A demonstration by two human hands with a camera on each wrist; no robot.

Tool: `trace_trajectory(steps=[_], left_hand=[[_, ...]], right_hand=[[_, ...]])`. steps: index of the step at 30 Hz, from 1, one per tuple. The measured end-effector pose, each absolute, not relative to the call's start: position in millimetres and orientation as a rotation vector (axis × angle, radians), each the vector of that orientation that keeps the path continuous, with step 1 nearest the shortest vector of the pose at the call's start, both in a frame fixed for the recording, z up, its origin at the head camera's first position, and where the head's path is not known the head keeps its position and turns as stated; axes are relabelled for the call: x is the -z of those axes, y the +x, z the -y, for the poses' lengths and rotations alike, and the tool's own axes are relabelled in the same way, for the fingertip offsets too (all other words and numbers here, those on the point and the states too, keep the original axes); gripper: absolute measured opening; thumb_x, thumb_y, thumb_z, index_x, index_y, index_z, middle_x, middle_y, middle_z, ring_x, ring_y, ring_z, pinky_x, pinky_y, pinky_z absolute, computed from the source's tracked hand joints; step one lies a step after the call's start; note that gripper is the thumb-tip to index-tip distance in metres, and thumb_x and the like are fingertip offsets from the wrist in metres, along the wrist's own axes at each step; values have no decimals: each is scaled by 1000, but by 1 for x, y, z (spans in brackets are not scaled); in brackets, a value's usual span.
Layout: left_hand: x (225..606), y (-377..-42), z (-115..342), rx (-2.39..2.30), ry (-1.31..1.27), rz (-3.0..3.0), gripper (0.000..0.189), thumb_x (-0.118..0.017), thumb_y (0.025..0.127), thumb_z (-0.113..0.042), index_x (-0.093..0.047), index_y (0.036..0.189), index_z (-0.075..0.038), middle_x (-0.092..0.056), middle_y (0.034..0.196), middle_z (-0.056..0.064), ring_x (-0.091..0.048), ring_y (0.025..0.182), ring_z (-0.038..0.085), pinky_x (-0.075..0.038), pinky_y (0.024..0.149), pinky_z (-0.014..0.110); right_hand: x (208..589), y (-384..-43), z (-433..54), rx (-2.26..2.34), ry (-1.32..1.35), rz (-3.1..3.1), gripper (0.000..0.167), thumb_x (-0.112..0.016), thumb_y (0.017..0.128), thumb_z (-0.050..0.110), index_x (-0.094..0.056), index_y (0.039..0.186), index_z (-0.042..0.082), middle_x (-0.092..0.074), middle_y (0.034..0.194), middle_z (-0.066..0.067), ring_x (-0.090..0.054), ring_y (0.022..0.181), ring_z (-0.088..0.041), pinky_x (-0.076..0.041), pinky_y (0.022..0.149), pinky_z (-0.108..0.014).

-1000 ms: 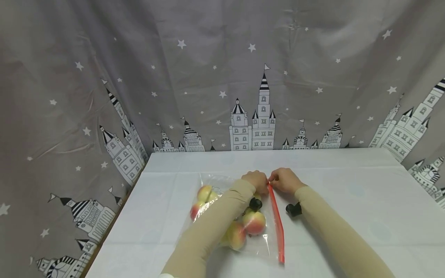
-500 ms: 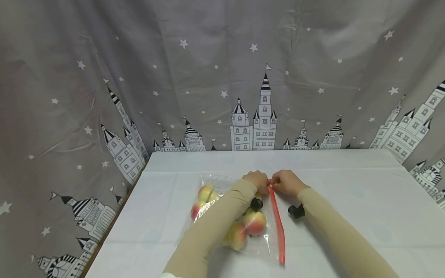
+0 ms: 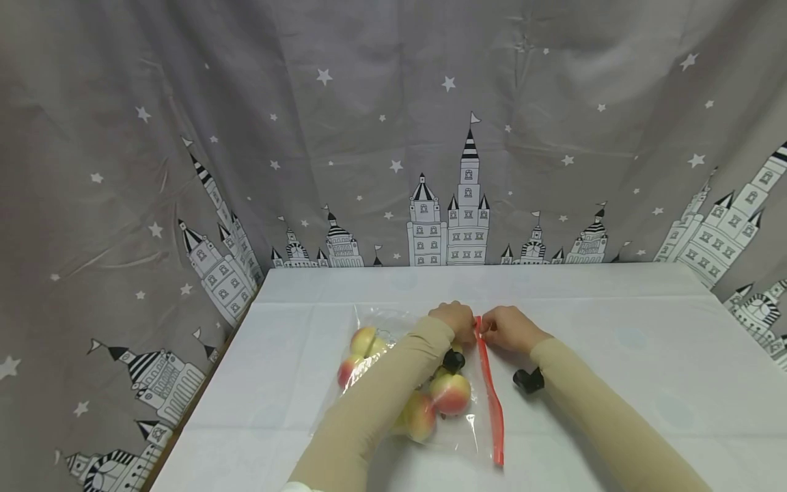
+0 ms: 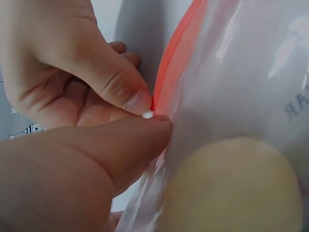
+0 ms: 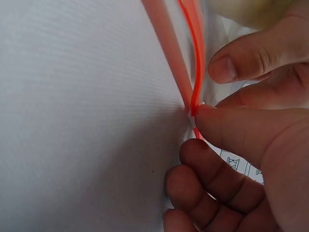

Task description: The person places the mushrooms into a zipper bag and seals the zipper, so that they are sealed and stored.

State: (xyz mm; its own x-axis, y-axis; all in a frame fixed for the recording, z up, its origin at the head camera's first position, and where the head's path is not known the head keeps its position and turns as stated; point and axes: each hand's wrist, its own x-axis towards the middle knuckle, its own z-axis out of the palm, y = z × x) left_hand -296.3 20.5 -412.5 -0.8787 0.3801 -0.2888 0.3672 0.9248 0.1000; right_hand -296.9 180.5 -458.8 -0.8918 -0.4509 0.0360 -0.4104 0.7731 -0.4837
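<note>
A clear zip bag [image 3: 458, 437] lies flat on the table, its red zip strip [image 3: 490, 396] along the right side. Inside are several round yellow-and-red fruits [image 3: 450, 394]. My left hand [image 3: 455, 320] grips the bag at the far end of the strip; in the left wrist view its thumb [image 4: 140, 133] presses beside the red edge. From the right, my right hand [image 3: 509, 328] pinches the strip near the same end. A small white piece [image 5: 192, 118] shows at its thumb in the right wrist view, partly hidden, and its other fingers [image 5: 193, 186] are curled.
A white cloth covers the table [image 3: 615, 307]. Behind and to the left hangs a grey curtain [image 3: 369, 102] with stars and castles. Black wrist cameras [image 3: 453, 361] sit under both forearms, the left forearm crossing over the bag.
My right hand has shifted slightly toward me and to the right along the strip, so more of the strip's far end shows. My left hand and the bag stay almost in place.
</note>
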Motion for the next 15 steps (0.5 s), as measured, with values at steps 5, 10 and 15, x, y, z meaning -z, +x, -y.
trace_trajectory(steps=[5, 10, 15], left_hand=[[412, -297, -20, -64, 548, -2775, 17, -72, 87, -28, -66, 78, -15, -68, 97, 6, -59, 84, 23, -50, 69, 35], [412, -297, -21, -52, 525, -2780, 18, -73, 87, -31, -68, 81, -15, -68, 100, 6, -61, 87, 23, -52, 71, 35], [412, -296, -21, -35, 509, -2776, 18, -73, 88, -33, -69, 85, -16, -67, 105, 6, -62, 92, 24, -52, 73, 36]], right_hand=[[457, -291, -180, 761, -702, -2861, 7, -74, 81, 1, -74, 80, 8, -71, 80, -4, -57, 75, -15, -51, 72, -31], [455, -284, -180, 768, -725, -2836, 9, -73, 82, 1, -73, 78, 9, -67, 75, -1, -53, 71, -12, -47, 68, -27], [455, -275, -180, 773, -781, -2819, 11, -72, 82, 1, -70, 75, 10, -62, 69, 3, -49, 66, -9, -42, 62, -24]])
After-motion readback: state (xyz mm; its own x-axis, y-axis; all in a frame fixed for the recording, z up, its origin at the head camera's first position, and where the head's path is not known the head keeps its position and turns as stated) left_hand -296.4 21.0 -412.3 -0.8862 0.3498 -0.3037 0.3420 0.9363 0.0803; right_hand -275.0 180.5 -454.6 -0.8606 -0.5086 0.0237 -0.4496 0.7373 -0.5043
